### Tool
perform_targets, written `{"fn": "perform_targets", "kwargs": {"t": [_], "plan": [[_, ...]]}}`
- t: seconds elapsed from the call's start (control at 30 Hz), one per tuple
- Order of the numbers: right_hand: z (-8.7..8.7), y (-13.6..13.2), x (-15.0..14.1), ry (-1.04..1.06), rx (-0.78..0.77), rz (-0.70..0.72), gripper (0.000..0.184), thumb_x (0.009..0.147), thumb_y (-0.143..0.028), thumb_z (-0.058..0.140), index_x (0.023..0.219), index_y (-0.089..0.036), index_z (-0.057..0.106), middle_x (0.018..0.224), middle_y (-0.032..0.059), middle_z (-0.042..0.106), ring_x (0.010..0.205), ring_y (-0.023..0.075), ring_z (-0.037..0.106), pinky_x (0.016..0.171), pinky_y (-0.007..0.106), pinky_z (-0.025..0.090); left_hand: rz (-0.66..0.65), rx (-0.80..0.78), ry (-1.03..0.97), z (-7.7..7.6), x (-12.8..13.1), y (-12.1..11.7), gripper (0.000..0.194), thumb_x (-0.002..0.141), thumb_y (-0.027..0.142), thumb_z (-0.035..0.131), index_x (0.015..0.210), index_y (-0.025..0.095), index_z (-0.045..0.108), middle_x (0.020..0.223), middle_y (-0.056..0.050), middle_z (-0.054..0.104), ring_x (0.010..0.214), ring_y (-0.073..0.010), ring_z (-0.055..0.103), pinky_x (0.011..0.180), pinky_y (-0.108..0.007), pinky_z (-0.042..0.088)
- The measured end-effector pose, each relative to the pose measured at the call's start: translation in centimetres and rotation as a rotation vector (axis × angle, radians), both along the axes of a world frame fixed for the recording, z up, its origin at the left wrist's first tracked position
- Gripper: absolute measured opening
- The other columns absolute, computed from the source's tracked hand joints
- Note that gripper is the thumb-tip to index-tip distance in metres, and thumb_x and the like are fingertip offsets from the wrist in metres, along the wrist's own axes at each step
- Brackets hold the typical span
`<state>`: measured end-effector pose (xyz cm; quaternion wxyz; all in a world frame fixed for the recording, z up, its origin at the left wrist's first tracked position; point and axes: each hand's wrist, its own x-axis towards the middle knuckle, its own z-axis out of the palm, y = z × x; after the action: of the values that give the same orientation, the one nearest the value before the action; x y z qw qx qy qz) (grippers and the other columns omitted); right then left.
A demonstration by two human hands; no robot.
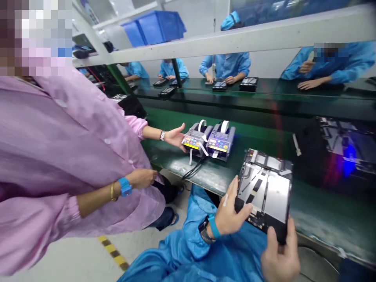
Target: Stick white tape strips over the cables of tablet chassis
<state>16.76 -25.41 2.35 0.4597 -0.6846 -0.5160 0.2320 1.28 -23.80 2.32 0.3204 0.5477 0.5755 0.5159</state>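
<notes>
Here's the left hand [230,207] and right hand [279,256], lower right of the frame, gripping a tablet panel [264,192] firmly by its edges, clear of its silver plate [277,199], right over the table [317,207].

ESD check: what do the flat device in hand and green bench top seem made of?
The flat device looks like bright metal plates with black tape; the sheen suggests bare metal, possibly coated. The green bench top looks like a glossy rubber or vinyl mat, going by its reflections.
</notes>
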Motion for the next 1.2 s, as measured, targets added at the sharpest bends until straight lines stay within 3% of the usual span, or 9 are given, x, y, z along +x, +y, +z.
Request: {"fn": "perform_targets", "kwargs": {"t": [0.13, 0.27, 0.37, 0.47, 0.57, 0.8, 0.93, 1.07, 1.2], "plan": [[2.8, 1.0, -1.5, 0.111, 0.032, 0.036, 0.091, 0.093, -0.067, 0.066, 0.164, -0.012, 0.048, 0.156, 0.0214, 0.059, 0.139, 0.0518, 0.059, 0.116, 0.069, 0.047, 0.016, 0.175, 0.050, 4.9, -2.0, 1.2, 0.084, 0.104, 0.041, 0.061, 0.174, 0.029, 0.017, 0.179, -0.007, 0.024, 0.166, -0.0315, 0.027, 0.138, -0.054, 0.026], [4.8, 2.7, -4.5, 0.226, 0.193, 0.154, 0.082, 0.098, -0.051, 0.067, 0.167, -0.014, 0.042, 0.166, 0.0178, 0.047, 0.152, 0.0479, 0.048, 0.121, 0.065, 0.045, 0.084, 0.236, 0.080, 8.0, -5.4, 2.1, 0.079, 0.105, 0.043, 0.060, 0.173, 0.030, 0.022, 0.178, -0.007, 0.028, 0.164, -0.0321, 0.031, 0.137, -0.053, 0.028], [6.0, 4.1, -7.2, 0.188, 0.245, 0.433, 0.082, 0.101, -0.044, 0.064, 0.172, -0.017, 0.032, 0.171, 0.0145, 0.040, 0.157, 0.0430, 0.041, 0.121, 0.059, 0.049, 0.238, 0.236, 0.092, 9.4, -9.5, 1.8, 0.074, 0.105, 0.049, 0.059, 0.170, 0.027, 0.033, 0.174, -0.007, 0.037, 0.161, -0.0322, 0.037, 0.136, -0.051, 0.031], [6.9, 5.2, -10.1, 0.116, 0.202, 0.743, 0.083, 0.104, -0.041, 0.059, 0.175, -0.023, 0.020, 0.176, 0.0107, 0.032, 0.160, 0.0387, 0.037, 0.121, 0.056, 0.050, 0.421, 0.203, 0.092, 10.4, -13.7, 0.6, 0.068, 0.105, 0.054, 0.057, 0.166, 0.027, 0.042, 0.170, -0.005, 0.045, 0.159, -0.0319, 0.041, 0.135, -0.051, 0.033], [7.3, 5.9, -12.2, 0.074, 0.170, 0.846, 0.083, 0.105, -0.039, 0.057, 0.176, -0.026, 0.015, 0.177, 0.0095, 0.030, 0.159, 0.0372, 0.040, 0.121, 0.055, 0.051, 0.498, 0.169, 0.088, 10.5, -16.4, 0.0, 0.068, 0.104, 0.056, 0.058, 0.164, 0.027, 0.045, 0.168, -0.004, 0.048, 0.159, -0.0319, 0.042, 0.134, -0.051, 0.034], [5.7, 8.2, -14.8, -0.019, 0.138, 0.753, 0.081, 0.105, -0.036, 0.058, 0.175, -0.024, 0.020, 0.172, 0.0106, 0.040, 0.152, 0.0396, 0.050, 0.110, 0.053, 0.061, 0.497, 0.148, 0.045, 7.3, -18.6, 2.6, 0.065, 0.105, 0.045, 0.061, 0.165, 0.027, 0.044, 0.169, -0.005, 0.046, 0.159, -0.0313, 0.041, 0.135, -0.049, 0.033], [5.3, 9.8, -16.4, -0.046, 0.156, 0.800, 0.079, 0.104, -0.031, 0.058, 0.174, -0.020, 0.024, 0.170, 0.0119, 0.044, 0.149, 0.0393, 0.054, 0.110, 0.051, 0.061, 0.537, 0.135, -0.008, 6.9, -20.7, 3.5, 0.065, 0.105, 0.046, 0.061, 0.164, 0.026, 0.046, 0.170, -0.006, 0.045, 0.160, -0.0310, 0.039, 0.135, -0.044, 0.033], [6.0, 10.5, -18.1, -0.041, -0.001, 0.966, 0.081, 0.106, -0.038, 0.056, 0.175, -0.023, 0.017, 0.175, 0.0103, 0.033, 0.157, 0.0394, 0.043, 0.119, 0.057, 0.052, 0.639, 0.082, -0.099, 7.3, -23.2, 2.9, 0.065, 0.104, 0.053, 0.060, 0.161, 0.023, 0.052, 0.167, -0.009, 0.049, 0.159, -0.0320, 0.042, 0.134, -0.044, 0.033], [6.6, 8.9, -20.4, -0.002, -0.162, 1.123, 0.086, 0.107, -0.041, 0.055, 0.176, -0.024, 0.008, 0.179, 0.0112, 0.023, 0.162, 0.0394, 0.033, 0.123, 0.062, 0.047, 0.786, -0.055, -0.262, 6.9, -25.5, 0.5, 0.069, 0.101, 0.061, 0.062, 0.159, 0.024, 0.054, 0.161, -0.012, 0.056, 0.153, -0.0319, 0.050, 0.135, -0.047, 0.031]]}}
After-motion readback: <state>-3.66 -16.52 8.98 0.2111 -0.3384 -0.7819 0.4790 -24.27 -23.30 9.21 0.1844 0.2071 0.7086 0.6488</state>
